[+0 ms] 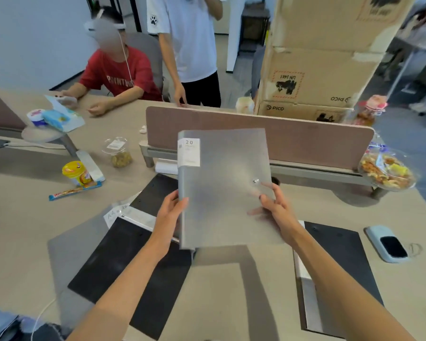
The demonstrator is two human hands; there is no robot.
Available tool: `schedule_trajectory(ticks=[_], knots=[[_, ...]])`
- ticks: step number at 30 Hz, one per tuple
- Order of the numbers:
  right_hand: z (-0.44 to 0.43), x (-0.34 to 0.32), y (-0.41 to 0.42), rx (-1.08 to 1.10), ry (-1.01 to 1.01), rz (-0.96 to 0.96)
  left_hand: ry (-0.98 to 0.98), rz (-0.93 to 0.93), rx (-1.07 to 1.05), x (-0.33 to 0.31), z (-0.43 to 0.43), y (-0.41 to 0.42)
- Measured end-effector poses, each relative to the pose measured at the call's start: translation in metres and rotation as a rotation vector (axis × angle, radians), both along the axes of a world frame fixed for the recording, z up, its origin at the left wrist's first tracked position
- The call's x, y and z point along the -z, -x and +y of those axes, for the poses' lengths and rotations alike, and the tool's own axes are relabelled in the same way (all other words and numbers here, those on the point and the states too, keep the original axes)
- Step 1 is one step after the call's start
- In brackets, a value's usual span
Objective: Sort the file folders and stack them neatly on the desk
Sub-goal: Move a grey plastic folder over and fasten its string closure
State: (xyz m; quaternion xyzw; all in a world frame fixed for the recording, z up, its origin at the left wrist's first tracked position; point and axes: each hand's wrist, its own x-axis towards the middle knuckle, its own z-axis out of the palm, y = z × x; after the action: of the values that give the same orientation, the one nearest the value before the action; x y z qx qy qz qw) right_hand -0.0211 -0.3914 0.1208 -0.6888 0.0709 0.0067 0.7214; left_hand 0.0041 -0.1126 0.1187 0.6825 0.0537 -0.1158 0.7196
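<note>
I hold a grey translucent file folder [221,173] upright above the desk [15,232], its white spine label reading "20". My left hand [170,210] grips its left spine edge low down. My right hand [274,205] pinches its lower right edge near a small metal clasp. Below on the left lie a black folder [113,264], another black folder [155,190] further back, a grey folder [67,252] and a white-labelled one [130,216], overlapping loosely. A black folder [340,262] with a grey spine lies flat on the right.
A pink divider panel [305,141] runs across behind the folder, with cardboard boxes [312,70] beyond. Snacks stand at left: a yellow cup [75,173], a candy bar [74,191], a jar [117,152]. A phone [389,243] lies at right, a snack bag [386,171] beside the divider. Two people are across the desk.
</note>
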Motion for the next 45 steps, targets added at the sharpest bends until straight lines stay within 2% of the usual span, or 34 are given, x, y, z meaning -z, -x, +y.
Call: schedule_trajectory(ticks=[2,5,8,11,14,18,20,21,22,24,25,27,29,36,41,45], knots=[[-0.019,0.007,0.004,0.02,0.066,-0.001,0.029,0.018,0.023,-0.004,-0.018,-0.001],[-0.047,0.023,0.012,0.021,0.295,0.004,0.056,0.106,0.031,0.008,-0.042,0.004],[-0.068,0.041,0.028,-0.072,0.307,0.075,0.171,0.19,0.009,0.028,-0.06,0.014],[-0.079,0.062,0.05,-0.186,0.333,0.225,0.099,0.267,0.004,0.059,-0.066,0.026],[-0.082,0.085,0.067,-0.27,0.553,0.353,-0.004,0.33,-0.036,0.092,-0.061,0.039],[-0.08,0.107,0.073,-0.574,1.002,0.472,-0.285,0.354,0.052,0.136,-0.042,0.053],[-0.075,0.116,0.075,-0.67,1.169,0.503,-0.704,0.214,0.165,0.159,-0.036,0.059],[-0.073,0.115,0.075,-0.692,1.216,0.515,-0.956,0.089,0.225,0.166,-0.038,0.064],[-0.071,0.115,0.075,-0.726,1.254,0.518,-1.13,-0.067,0.277,0.169,-0.044,0.07],[-0.067,0.113,0.073,-0.805,1.278,0.54,-1.265,-0.368,0.458,0.166,-0.066,0.083],[-0.064,0.111,0.072,-0.841,1.261,0.577,-1.247,-0.453,0.593,0.163,-0.08,0.087],[-0.061,0.11,0.071,-0.845,1.189,0.599,-1.227,-0.421,0.842,0.166,-0.099,0.09],[-0.056,0.111,0.071,-0.83,1.134,0.555,-1.26,-0.332,0.95,0.172,-0.108,0.087],[-0.008,0.127,0.065,-0.836,1.061,0.387,-1.289,-0.379,0.947,0.187,-0.104,0.079],[-0.021,0.146,0.07,-0.44,1.06,0.428,-1.247,-0.38,0.923,0.193,-0.102,0.079],[-0.04,0.139,0.08,-0.438,1.056,0.518,-1.231,-0.404,0.915,0.195,-0.101,0.079]])
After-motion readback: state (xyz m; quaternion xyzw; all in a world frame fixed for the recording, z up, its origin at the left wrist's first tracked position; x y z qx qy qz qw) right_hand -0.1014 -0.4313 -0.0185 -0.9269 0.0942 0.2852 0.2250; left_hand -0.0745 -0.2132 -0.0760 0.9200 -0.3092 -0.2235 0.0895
